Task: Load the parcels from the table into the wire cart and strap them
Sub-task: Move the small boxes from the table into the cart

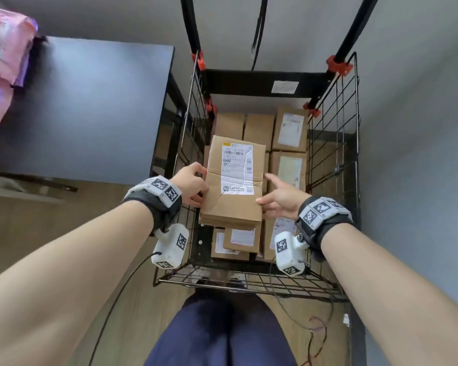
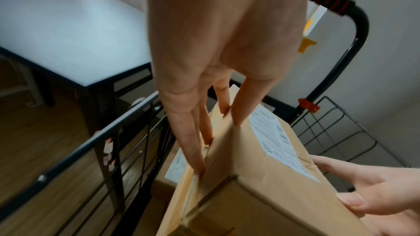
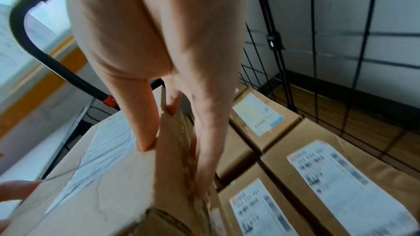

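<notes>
Both hands carry one brown cardboard parcel with a white shipping label (image 1: 233,180) over the middle of the black wire cart (image 1: 336,154), label up, long axis running near to far. Left hand (image 1: 189,184) is on the parcel's left side, right hand (image 1: 279,198) on its right side; in the wrist views the fingers (image 2: 191,143) lie nearly straight down the side walls with each thumb hooked over the top edge, so it's a squeeze-from-both-sides hold, not a wrap-around grasp, likely because the box is too wide for one hand. The side hold also probably lets the parcel drop flat into place. Cart floor already has a layer of similar brown labelled boxes (image 3: 341,177), packed tight side by side along the far and right parts, labels up; the held parcel sits above them, apparently going on as a second layer, and whether it touches the ones below I cannot tell. Dark flat-topped table (image 1: 90,107) stands just left of the cart, close for short transfers; pink and purple plastic mailer bags (image 1: 3,48) lie at its far left edge, so loading looks unfinished. Black strap (image 1: 259,30) hangs loose at the far end of the cart between the uprights, unused, so strapping is judged not begun. Person's dark trousers (image 1: 222,334) are at the near end.
</notes>
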`<act>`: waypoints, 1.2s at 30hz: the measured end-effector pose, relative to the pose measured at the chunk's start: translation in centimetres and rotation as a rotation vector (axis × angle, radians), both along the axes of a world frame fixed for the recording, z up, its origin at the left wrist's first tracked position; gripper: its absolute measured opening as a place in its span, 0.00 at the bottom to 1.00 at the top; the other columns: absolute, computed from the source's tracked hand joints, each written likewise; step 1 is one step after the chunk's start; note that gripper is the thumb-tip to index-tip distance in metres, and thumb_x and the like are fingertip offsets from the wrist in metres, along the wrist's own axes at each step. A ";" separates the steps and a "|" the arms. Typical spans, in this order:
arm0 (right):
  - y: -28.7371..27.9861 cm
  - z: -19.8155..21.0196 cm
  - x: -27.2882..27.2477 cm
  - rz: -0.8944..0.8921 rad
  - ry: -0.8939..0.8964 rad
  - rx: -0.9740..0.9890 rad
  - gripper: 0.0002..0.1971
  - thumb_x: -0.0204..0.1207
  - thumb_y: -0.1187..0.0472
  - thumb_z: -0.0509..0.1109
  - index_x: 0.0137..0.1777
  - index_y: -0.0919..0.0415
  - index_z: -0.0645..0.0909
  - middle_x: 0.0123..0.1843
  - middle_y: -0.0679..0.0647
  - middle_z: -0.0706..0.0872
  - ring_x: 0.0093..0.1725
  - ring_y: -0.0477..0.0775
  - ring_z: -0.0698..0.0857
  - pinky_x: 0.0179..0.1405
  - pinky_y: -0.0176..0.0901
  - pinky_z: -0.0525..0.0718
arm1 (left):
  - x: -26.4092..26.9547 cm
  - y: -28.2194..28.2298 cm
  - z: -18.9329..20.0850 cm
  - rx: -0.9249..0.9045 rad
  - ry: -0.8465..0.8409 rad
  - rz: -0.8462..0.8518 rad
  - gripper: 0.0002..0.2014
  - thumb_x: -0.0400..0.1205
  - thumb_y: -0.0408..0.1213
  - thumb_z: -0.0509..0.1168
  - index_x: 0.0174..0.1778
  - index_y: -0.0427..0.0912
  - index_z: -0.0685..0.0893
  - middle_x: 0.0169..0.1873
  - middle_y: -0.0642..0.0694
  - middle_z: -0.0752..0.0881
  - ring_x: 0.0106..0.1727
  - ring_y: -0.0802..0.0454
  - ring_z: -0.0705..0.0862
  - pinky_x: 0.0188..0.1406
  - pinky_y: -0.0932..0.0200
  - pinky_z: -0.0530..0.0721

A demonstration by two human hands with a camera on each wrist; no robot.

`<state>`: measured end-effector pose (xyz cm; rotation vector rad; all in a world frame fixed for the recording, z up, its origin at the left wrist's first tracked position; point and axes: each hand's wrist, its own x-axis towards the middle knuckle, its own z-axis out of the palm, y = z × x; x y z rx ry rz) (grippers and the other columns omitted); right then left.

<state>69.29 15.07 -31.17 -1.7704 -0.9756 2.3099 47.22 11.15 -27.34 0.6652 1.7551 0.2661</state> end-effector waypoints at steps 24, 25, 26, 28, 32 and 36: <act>-4.2 -15.2 -4.1 0.258 -0.058 -0.115 0.51 0.70 0.79 0.71 0.80 0.35 0.51 0.70 0.63 0.76 0.64 0.63 0.81 0.47 0.57 0.88 | 2.9 -3.4 -12.5 -0.352 0.482 -0.153 0.35 0.80 0.34 0.66 0.77 0.32 0.53 0.72 0.34 0.66 0.71 0.37 0.73 0.69 0.46 0.71; -4.0 -15.5 -3.9 0.266 -0.057 -0.110 0.50 0.71 0.79 0.70 0.80 0.36 0.51 0.69 0.64 0.77 0.65 0.63 0.81 0.45 0.55 0.88 | 3.2 -3.6 -12.9 -0.364 0.493 -0.141 0.39 0.78 0.35 0.68 0.79 0.32 0.51 0.74 0.34 0.63 0.72 0.37 0.71 0.71 0.45 0.70; -3.9 -15.6 -3.8 0.276 -0.054 -0.106 0.49 0.72 0.78 0.70 0.81 0.36 0.50 0.68 0.64 0.77 0.65 0.63 0.80 0.44 0.53 0.87 | 3.5 -3.8 -13.2 -0.379 0.507 -0.143 0.44 0.77 0.36 0.70 0.80 0.32 0.48 0.75 0.34 0.61 0.73 0.37 0.70 0.72 0.44 0.69; -3.8 -15.8 -3.5 0.299 -0.039 -0.106 0.48 0.74 0.78 0.69 0.81 0.38 0.50 0.62 0.62 0.79 0.63 0.60 0.80 0.46 0.52 0.85 | 3.8 -4.2 -13.7 -0.424 0.527 -0.150 0.52 0.74 0.39 0.74 0.81 0.31 0.43 0.76 0.34 0.60 0.76 0.37 0.67 0.75 0.44 0.69; -3.8 -16.0 -3.6 0.363 -0.031 -0.074 0.47 0.75 0.76 0.68 0.81 0.38 0.48 0.61 0.65 0.84 0.59 0.57 0.82 0.46 0.51 0.85 | 4.2 -4.1 -14.0 -0.523 0.574 -0.240 0.65 0.67 0.56 0.77 0.80 0.27 0.37 0.79 0.32 0.54 0.79 0.37 0.62 0.75 0.43 0.67; -3.7 -16.4 -3.7 0.409 -0.019 -0.026 0.48 0.75 0.75 0.69 0.82 0.40 0.46 0.67 0.64 0.81 0.60 0.55 0.82 0.42 0.46 0.85 | 5.2 -3.0 -14.0 -0.566 0.633 -0.213 0.69 0.63 0.63 0.75 0.79 0.26 0.35 0.80 0.32 0.49 0.80 0.38 0.58 0.75 0.44 0.64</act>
